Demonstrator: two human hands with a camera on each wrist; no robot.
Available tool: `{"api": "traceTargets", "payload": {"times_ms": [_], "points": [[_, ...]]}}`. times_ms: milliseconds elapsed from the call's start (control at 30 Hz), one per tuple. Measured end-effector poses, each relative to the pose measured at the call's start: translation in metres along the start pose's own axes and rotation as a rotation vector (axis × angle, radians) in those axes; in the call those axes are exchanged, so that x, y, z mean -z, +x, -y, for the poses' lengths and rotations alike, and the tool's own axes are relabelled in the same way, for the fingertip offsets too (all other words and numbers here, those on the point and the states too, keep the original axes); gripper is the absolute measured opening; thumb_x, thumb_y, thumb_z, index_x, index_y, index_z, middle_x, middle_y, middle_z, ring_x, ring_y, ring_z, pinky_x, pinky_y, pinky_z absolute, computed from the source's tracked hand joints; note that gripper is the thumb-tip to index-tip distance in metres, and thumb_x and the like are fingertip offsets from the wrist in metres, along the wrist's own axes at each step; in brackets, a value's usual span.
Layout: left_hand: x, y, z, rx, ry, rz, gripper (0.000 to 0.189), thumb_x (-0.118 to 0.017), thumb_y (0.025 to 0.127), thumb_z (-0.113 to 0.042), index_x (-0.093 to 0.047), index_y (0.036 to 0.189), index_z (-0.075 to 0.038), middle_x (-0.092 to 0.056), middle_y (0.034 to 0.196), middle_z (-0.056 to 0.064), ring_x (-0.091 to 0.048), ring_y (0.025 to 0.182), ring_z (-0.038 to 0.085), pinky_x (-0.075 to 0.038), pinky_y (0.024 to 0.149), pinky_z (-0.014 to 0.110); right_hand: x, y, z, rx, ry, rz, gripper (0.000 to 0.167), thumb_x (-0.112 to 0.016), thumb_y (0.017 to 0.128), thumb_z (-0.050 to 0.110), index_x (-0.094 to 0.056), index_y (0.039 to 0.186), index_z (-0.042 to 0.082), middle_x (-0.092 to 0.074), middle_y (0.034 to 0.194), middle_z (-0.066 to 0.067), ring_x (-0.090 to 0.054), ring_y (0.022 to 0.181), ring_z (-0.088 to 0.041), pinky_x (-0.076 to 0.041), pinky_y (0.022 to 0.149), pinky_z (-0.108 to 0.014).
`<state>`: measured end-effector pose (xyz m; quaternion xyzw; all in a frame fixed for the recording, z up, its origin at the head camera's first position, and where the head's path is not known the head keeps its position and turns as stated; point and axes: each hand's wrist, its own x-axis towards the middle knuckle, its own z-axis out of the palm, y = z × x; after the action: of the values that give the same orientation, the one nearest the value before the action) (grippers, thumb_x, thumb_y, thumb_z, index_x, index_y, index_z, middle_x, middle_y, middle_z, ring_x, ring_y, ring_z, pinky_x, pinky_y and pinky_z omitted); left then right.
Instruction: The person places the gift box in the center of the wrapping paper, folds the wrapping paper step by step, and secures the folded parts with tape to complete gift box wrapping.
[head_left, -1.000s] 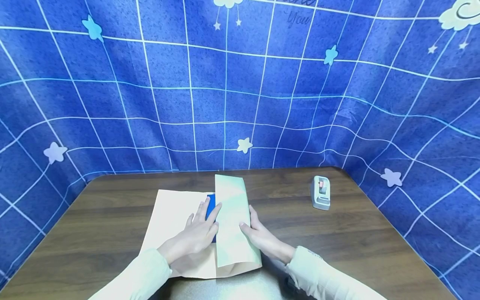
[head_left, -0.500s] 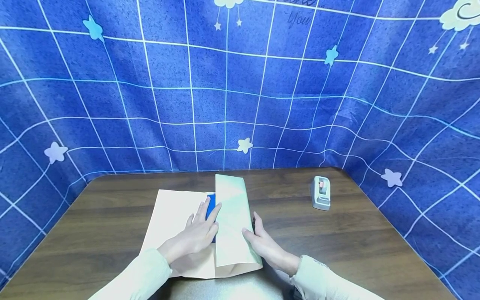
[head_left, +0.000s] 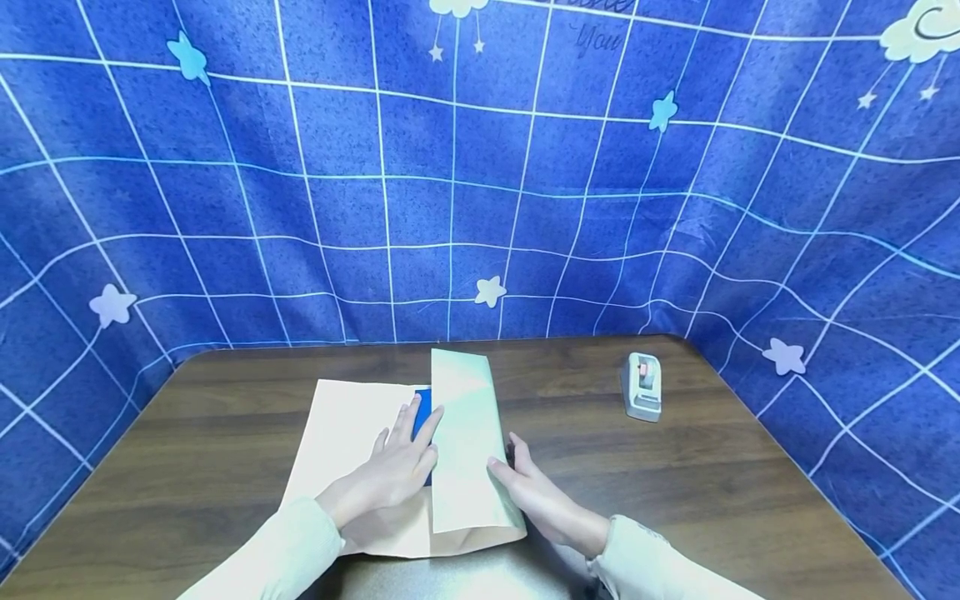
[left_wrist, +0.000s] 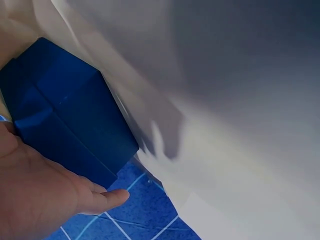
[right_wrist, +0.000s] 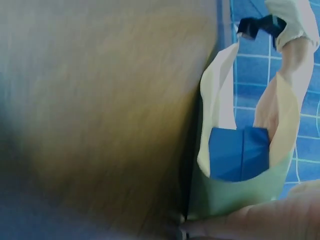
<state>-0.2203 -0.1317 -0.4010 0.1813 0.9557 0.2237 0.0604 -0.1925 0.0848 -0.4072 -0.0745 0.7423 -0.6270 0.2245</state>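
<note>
The box is touched by the left hand, fingers spread, and covered toward three o'clock by folded paper. The paper's three-o'clock edge is touched by the right hand's thumb; whether it is pinched cannot be told.

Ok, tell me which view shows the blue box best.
Left wrist: the blue box looks largest, several faces visible. The head view shows only a strip beside the paper flap; right wrist, one end inside the fold.
</note>
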Motion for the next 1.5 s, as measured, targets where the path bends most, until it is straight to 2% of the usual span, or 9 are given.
{"api": "traceTargets", "payload": {"times_ms": [133,233,467,667,833,1000,1133,1333,1500], "points": [[0.0,0.0,-0.001,0.0,-0.002,-0.005,0.052,-0.022,0.099,-0.029,-0.01,0.148,-0.016,0.008,0.153,0.017,0.005,0.14,0.038,-0.006,0.104,0.066,-0.001,-0.001,0.001,0.041,0.072,0.044,0.077,-0.037,0.097,0.035,0.018,0.142,0.004,0.021,0.147,-0.027,0.015,0.135,-0.046,0.001,0.105,-0.063],[0.001,0.0,-0.001,0.002,0.0,-0.004,0.052,-0.021,0.099,-0.029,-0.01,0.148,-0.016,0.008,0.153,0.018,0.005,0.14,0.038,-0.007,0.104,0.066,-0.001,0.001,0.001,0.064,0.071,0.052,0.078,-0.038,0.097,0.036,0.017,0.142,0.003,0.019,0.148,-0.026,0.013,0.136,-0.044,-0.001,0.107,-0.061],[0.001,-0.001,-0.002,0.0,-0.003,-0.002,0.052,-0.021,0.099,-0.029,-0.01,0.148,-0.016,0.009,0.153,0.017,0.005,0.14,0.038,-0.007,0.104,0.066,-0.001,-0.003,-0.002,0.031,-0.007,0.032,0.078,-0.037,0.097,0.04,0.014,0.143,0.003,0.014,0.148,-0.028,0.011,0.135,-0.047,-0.001,0.104,-0.065],[0.002,-0.001,-0.002,-0.005,-0.005,0.002,0.053,-0.02,0.099,-0.029,-0.008,0.148,-0.016,0.01,0.153,0.018,0.005,0.14,0.038,-0.006,0.104,0.066,-0.005,-0.015,-0.002,0.03,0.064,0.073,0.079,-0.036,0.098,0.036,0.02,0.141,0.002,0.024,0.146,-0.025,0.023,0.133,-0.044,0.009,0.102,-0.065],[0.002,0.0,-0.002,-0.004,-0.001,0.004,0.052,-0.02,0.099,-0.029,-0.009,0.148,-0.016,0.009,0.153,0.017,0.006,0.14,0.038,-0.006,0.104,0.066,-0.004,-0.017,0.001,0.062,0.091,0.1,0.078,-0.036,0.098,0.034,0.02,0.142,0.003,0.025,0.147,-0.023,0.024,0.133,-0.043,0.008,0.103,-0.064],[0.002,-0.001,-0.003,-0.001,-0.001,0.005,0.053,-0.021,0.099,-0.029,-0.01,0.148,-0.015,0.008,0.153,0.017,0.005,0.14,0.039,-0.006,0.103,0.067,-0.002,-0.018,0.002,0.027,0.008,0.057,0.083,-0.041,0.095,0.042,0.013,0.143,0.002,0.014,0.148,-0.027,0.014,0.134,-0.049,0.003,0.101,-0.068],[0.002,-0.001,-0.003,0.002,0.003,0.003,0.053,-0.021,0.099,-0.03,-0.009,0.148,-0.016,0.008,0.153,0.017,0.005,0.14,0.039,-0.007,0.104,0.066,0.0,-0.02,0.001,-0.014,-0.047,0.031,0.092,-0.051,0.089,0.047,0.008,0.145,0.004,0.004,0.149,-0.029,0.004,0.133,-0.052,-0.006,0.099,-0.071],[0.001,-0.002,-0.002,0.0,0.005,0.006,0.052,-0.02,0.099,-0.03,-0.009,0.148,-0.016,0.009,0.153,0.017,0.005,0.14,0.038,-0.006,0.104,0.066,0.0,-0.026,-0.004,0.083,-0.188,0.088,0.105,-0.073,0.076,0.022,0.005,0.145,0.005,-0.013,0.146,-0.027,-0.017,0.133,-0.045,-0.016,0.102,-0.065],[0.002,-0.001,-0.002,0.0,0.011,-0.001,0.052,-0.021,0.099,-0.03,-0.009,0.148,-0.017,0.008,0.153,0.016,0.004,0.14,0.038,-0.007,0.104,0.066,0.0,-0.032,-0.007,0.163,-0.317,0.084,0.102,-0.068,0.075,0.007,0.007,0.143,-0.003,-0.009,0.146,-0.035,-0.012,0.134,-0.048,-0.012,0.103,-0.065]]}}
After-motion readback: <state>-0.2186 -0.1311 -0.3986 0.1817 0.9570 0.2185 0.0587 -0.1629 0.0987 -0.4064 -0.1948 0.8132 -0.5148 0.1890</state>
